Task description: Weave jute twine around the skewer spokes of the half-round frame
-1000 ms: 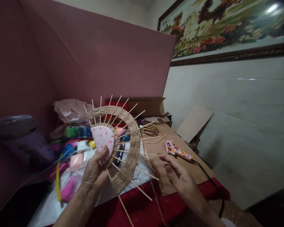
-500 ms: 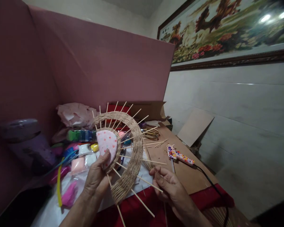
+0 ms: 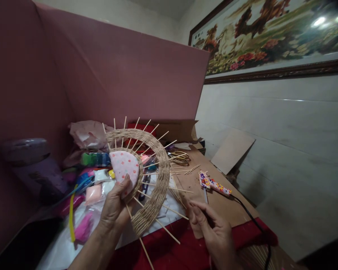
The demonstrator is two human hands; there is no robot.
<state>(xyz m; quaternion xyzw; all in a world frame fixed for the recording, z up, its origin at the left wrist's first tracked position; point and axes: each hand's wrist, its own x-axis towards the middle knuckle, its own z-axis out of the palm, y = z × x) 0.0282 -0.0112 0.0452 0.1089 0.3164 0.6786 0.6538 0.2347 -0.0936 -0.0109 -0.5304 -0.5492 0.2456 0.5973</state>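
Observation:
A half-round frame of thin sticks with a wide band of woven twine (image 3: 161, 176) is held up by my left hand (image 3: 114, 204). Its thumb presses on the pink dotted half-disc (image 3: 126, 167) at the centre, with the fingers behind. My right hand (image 3: 210, 228) is just right of the stick ends at the lower right, thumb and fingertips pinched together. A strand of twine (image 3: 178, 195) runs from behind the band toward its fingertips; what they pinch is too small to make out.
A flower-patterned glue gun (image 3: 215, 186) with a black cord lies at the right on the brown board (image 3: 228, 210). Scissors (image 3: 180, 158) and loose sticks (image 3: 192, 169) are behind. Bags of coloured clay (image 3: 93, 194) crowd the left, near a purple container (image 3: 41, 168).
My right hand has moved slightly right and down, away from the sticks. The woven frame in my left hand has tilted slightly and shifted left at its top.

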